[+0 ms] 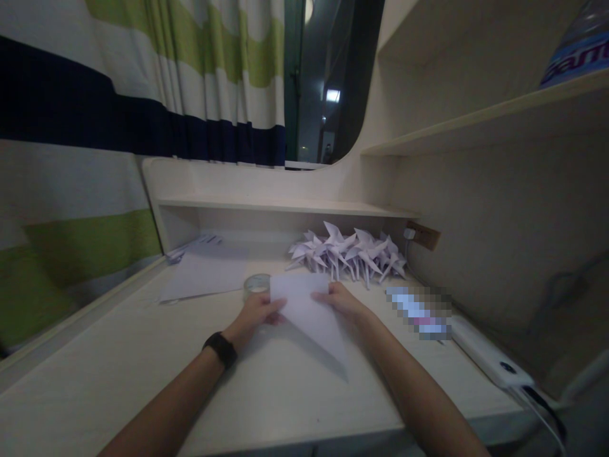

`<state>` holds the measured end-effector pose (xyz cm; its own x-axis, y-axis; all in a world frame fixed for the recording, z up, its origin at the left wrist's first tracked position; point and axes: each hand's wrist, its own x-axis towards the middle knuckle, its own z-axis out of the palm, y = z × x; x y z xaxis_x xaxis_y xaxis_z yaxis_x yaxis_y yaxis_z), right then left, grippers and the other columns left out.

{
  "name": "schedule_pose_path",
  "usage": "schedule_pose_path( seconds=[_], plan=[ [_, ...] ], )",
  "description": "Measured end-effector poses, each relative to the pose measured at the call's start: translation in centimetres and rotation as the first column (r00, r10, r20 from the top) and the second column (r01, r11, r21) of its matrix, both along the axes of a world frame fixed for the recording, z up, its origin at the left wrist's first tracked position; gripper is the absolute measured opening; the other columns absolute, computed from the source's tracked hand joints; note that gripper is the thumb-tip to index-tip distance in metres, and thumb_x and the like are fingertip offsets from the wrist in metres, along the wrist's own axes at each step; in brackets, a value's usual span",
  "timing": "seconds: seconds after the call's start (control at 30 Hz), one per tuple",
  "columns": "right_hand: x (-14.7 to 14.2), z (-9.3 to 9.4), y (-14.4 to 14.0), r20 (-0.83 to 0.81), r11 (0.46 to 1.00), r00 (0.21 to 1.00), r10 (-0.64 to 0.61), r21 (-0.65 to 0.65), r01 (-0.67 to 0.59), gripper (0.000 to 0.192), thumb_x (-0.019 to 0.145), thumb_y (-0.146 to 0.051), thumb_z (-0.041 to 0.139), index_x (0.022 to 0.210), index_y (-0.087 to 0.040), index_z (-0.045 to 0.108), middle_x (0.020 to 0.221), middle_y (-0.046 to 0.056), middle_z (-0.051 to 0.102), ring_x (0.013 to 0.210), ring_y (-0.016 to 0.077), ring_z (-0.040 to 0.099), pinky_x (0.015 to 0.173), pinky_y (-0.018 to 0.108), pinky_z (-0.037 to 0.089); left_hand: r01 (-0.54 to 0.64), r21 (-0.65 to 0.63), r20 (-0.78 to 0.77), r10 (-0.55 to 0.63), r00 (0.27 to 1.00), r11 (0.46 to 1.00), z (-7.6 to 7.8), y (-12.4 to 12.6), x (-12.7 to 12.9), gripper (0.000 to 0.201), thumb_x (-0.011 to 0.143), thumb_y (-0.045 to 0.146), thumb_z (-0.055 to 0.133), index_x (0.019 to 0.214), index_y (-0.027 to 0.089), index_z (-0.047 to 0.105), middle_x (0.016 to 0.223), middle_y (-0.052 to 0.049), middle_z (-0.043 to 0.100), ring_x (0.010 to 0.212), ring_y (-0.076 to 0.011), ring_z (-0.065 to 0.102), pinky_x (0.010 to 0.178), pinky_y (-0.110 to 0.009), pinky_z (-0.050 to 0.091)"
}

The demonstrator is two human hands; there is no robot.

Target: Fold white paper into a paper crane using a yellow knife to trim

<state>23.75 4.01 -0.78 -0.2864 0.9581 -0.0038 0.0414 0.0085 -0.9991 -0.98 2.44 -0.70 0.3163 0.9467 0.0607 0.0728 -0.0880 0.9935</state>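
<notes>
Both forearms reach over the desk (118, 355); left hand (254, 315) and right hand (340, 299) pinch a folded white paper (309, 314) mid-desk, folded paper cranes (349, 251) heaped at its back edge.

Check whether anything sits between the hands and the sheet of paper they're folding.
Nothing does: the left hand and right hand both grip the paper directly. The tape roll stands just behind the left hand.

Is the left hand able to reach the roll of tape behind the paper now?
Probably yes. The left hand rests on the edge of the folded paper, and the roll of tape stands just beyond its fingers with nothing between them. The hand would first need to let go of the paper.
</notes>
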Motion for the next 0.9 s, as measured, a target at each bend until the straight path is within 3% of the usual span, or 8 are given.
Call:
schedule_pose_path(
  seconds=[0.17,0.3,0.5,0.9],
  plan=[
    [0.19,0.25,-0.14,-0.020,0.999,0.999,0.026,0.038,-0.026,0.043,0.057,-0.040,0.082,0.085,-0.010,0.070,0.079,0.006,0.071,0.063,0.0148,0.061,0.062,0.026,0.045,0.017,-0.007,0.035,-0.017,0.999,1.000,0.05,-0.07,0.01,0.040,0.069,0.045,0.075,0.086,0.009,0.069,0.072,-0.009,0.069,0.057,-0.0153,0.063,0.051,-0.023,0.048],
    [0.30,0.48,-0.11,-0.009,1.000,1.000,-0.009,0.002,0.009,0.040,0.054,-0.039,0.083,0.078,-0.011,0.069,0.072,0.005,0.070,0.058,0.0141,0.059,0.057,0.025,0.043,0.043,-0.023,0.067,-0.041,0.997,0.999,-0.01,-0.09,-0.12,0.043,0.068,0.044,0.076,0.094,0.010,0.068,0.080,-0.010,0.071,0.061,-0.0159,0.064,0.054,-0.024,0.050],
    [0.15,0.51,-0.08,-0.007,1.000,1.000,-0.003,-0.019,0.003,0.039,0.054,-0.040,0.083,0.074,-0.010,0.067,0.070,0.005,0.068,0.055,0.0123,0.057,0.055,0.024,0.041,0.030,-0.020,0.058,-0.028,0.998,0.999,-0.28,0.12,-0.18,0.042,0.070,0.045,0.074,0.091,0.009,0.068,0.079,-0.011,0.070,0.061,-0.0155,0.063,0.057,-0.026,0.051],
    [0.11,0.56,-0.32,-0.011,0.999,1.000,0.002,-0.043,-0.003,0.040,0.054,-0.039,0.083,0.078,-0.010,0.068,0.073,0.006,0.069,0.059,0.0135,0.059,0.057,0.025,0.042,0.047,-0.051,0.068,-0.043,0.997,0.998,-0.63,0.24,-0.07,0.043,0.071,0.045,0.073,0.094,0.009,0.068,0.082,-0.011,0.069,0.061,-0.0150,0.062,0.057,-0.026,0.050]
  ],
)
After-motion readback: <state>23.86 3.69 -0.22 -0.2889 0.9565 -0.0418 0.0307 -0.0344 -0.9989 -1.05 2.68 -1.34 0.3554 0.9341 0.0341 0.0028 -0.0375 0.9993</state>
